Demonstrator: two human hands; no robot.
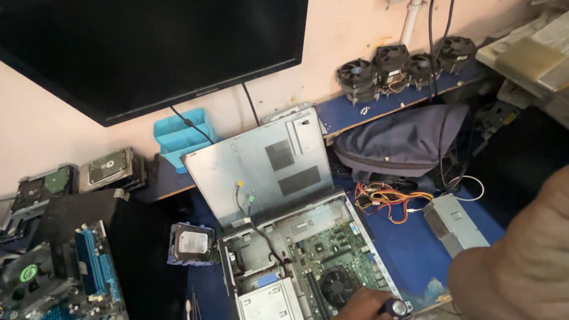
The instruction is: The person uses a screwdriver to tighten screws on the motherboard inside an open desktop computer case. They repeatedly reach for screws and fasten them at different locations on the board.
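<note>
The right hand (360, 312) has its grip closed around a screwdriver handle (395, 307), dark with a shiny rounded end, at the front right corner of the open desktop computer case (367, 253); the tool's tip is hidden under the hand, so I cannot tell what it touches. The left hand is out of view, though a brown sleeve (542, 250) fills the area to the right of the case. The case lies flat on the blue table (412, 244), its grey lid (262, 167) tilted up at the back edge. Inside the case, a green motherboard (331, 251) with a round black fan (338, 286) sits just behind the hand, and a silver drive bay (266, 310) fills the case's front left. Just left of the case lies a hard drive (191, 243) in a blue frame, and further left a loose motherboard with blue slots (77, 288). Right of the case are a bundle of orange and yellow wires (384, 200) and a grey power supply (453, 222). Behind the case, a grey bag (400, 141), 4 black cooler fans (403, 66) on a ledge, a light blue tray (183, 138) and a black monitor (142, 44) on the wall.
</note>
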